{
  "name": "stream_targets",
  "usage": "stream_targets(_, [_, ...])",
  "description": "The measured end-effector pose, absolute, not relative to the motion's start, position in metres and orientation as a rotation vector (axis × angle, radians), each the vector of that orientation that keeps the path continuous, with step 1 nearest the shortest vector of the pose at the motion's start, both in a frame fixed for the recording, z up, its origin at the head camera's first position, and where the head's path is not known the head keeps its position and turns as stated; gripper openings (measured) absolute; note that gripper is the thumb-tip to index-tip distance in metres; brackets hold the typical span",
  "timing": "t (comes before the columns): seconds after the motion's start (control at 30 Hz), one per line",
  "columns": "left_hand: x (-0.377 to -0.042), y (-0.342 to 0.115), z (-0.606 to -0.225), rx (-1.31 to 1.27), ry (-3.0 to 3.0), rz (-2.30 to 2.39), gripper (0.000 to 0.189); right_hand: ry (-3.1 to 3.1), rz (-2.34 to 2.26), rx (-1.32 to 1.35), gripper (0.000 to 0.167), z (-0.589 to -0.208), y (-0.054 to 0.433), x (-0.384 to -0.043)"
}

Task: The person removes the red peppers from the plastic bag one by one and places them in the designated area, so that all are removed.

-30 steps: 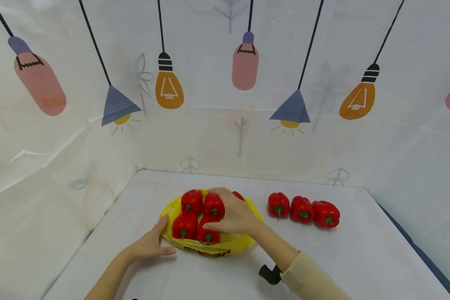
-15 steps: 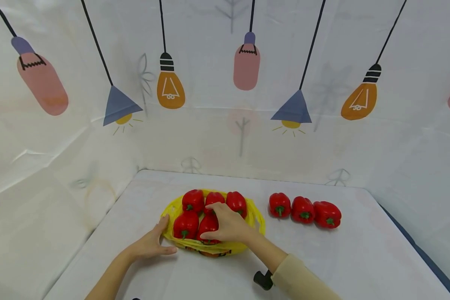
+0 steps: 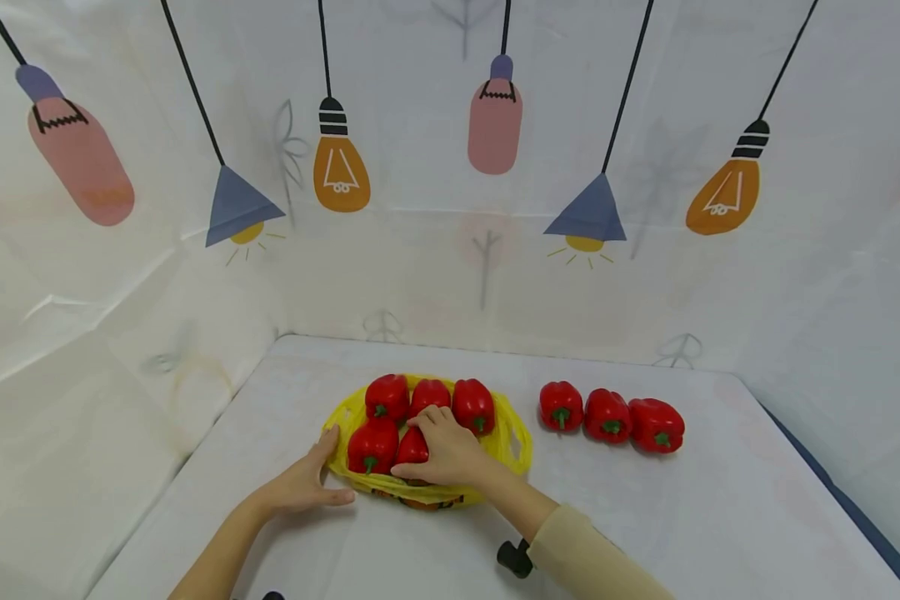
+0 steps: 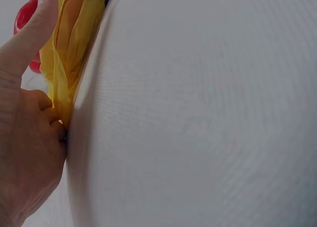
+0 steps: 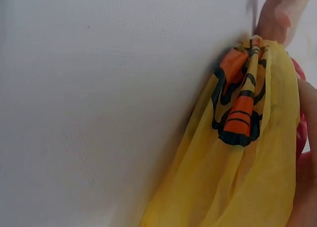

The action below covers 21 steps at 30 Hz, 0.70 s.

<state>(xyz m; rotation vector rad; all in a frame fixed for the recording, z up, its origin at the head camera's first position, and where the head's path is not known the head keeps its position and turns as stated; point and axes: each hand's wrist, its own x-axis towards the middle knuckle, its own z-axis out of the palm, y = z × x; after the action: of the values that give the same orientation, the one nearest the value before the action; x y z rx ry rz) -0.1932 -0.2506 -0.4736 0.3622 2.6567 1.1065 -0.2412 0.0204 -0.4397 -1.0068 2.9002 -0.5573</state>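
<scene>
A yellow plastic bag (image 3: pixel 512 433), spread low and open, holds several red bell peppers (image 3: pixel 473 406) with green stems. My right hand (image 3: pixel 450 450) reaches in from the right and grips the front-middle bell pepper (image 3: pixel 411 447), thumb in front and fingers over the top. That pepper is partly hidden by the hand. At the bag's left side my left hand (image 3: pixel 300 483) touches the edge with extended fingers, its thumb spread out toward the front. The left wrist view shows its fingertips low against the yellow plastic (image 4: pixel 62 83). Orange and black print (image 5: pixel 237 118) marks the bag's front.
To the right of the bag, three more red bell peppers (image 3: pixel 607 416) lie in a row on the white tabletop (image 3: pixel 720 500). A white cloth wall with printed lamps (image 3: pixel 585 212) stands behind and at the left. Under the right wrist hangs a black camera piece (image 3: pixel 515 558).
My right hand has moved from the back-middle pepper toward the front one and now grips it, uncovering the pepper at the back right. The left hand has stayed at the bag's edge.
</scene>
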Motion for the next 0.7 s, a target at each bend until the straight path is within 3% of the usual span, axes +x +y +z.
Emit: stream_targets(0.7, [-0.1928,-0.2475,-0.4692,0.295,2.65,1.092,0.112,2.818,-0.724,-1.012,0.073,-0.4362,0.0259,-0.2314])
